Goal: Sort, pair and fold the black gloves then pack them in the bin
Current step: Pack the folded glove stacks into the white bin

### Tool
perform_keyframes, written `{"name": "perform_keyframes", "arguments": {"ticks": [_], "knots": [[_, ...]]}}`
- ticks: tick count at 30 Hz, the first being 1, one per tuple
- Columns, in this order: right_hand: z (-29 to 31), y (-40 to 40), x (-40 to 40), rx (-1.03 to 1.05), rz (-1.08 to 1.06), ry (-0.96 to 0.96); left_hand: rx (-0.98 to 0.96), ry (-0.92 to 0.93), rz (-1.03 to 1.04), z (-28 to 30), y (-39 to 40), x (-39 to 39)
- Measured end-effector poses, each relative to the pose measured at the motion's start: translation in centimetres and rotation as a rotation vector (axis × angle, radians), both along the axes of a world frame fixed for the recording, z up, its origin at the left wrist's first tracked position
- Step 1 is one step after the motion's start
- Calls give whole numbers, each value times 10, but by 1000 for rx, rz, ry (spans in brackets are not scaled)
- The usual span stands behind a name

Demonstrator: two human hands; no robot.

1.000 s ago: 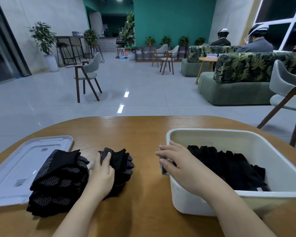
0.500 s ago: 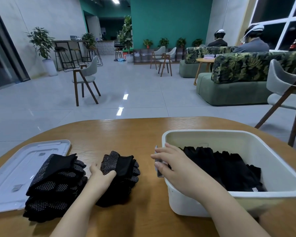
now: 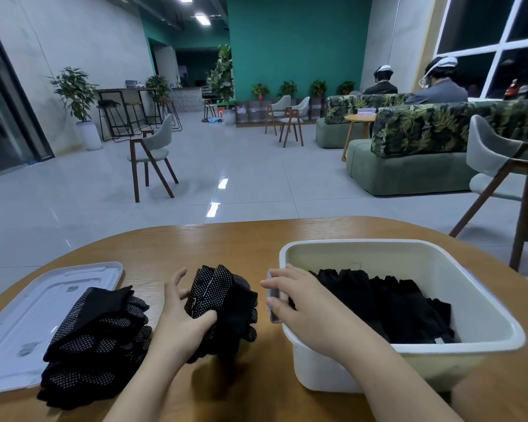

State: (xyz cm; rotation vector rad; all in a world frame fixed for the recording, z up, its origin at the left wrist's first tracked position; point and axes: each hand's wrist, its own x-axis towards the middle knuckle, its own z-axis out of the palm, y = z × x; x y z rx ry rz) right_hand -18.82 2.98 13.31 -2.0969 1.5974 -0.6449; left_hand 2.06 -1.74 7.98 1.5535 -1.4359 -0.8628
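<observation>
A folded pair of black gloves with white dots (image 3: 226,303) is lifted off the wooden table (image 3: 226,239), and my left hand (image 3: 183,321) grips it from the left, thumb pressed into the fabric. A pile of more dotted black gloves (image 3: 98,339) lies at the left, partly on the white lid (image 3: 28,315). The white bin (image 3: 409,354) stands at the right with several black gloves (image 3: 387,306) inside. My right hand (image 3: 302,303) holds the bin's left rim, fingers curled over its edge.
The table's far edge curves round a little beyond the bin. Past it are grey floor, wooden chairs (image 3: 153,156) and green sofas (image 3: 409,166), where two people sit facing away.
My left hand has raised the folded pair from the table and carried it right, toward the bin. My right hand has stayed on the bin's rim. The camera tilted up.
</observation>
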Motion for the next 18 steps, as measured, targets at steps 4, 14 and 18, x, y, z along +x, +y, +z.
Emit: {"name": "perform_keyframes", "arguments": {"ticks": [4, 14, 18], "knots": [[10, 7, -3, -74, -23, -138, -172, 64, -53, 36, 11, -9], [40, 12, -38, -274, -144, -530, -375, 79, -438, 147, 24, -65], [45, 25, -65, -332, -347, -677, -257, 296, -550, 145, 17, -109]]}}
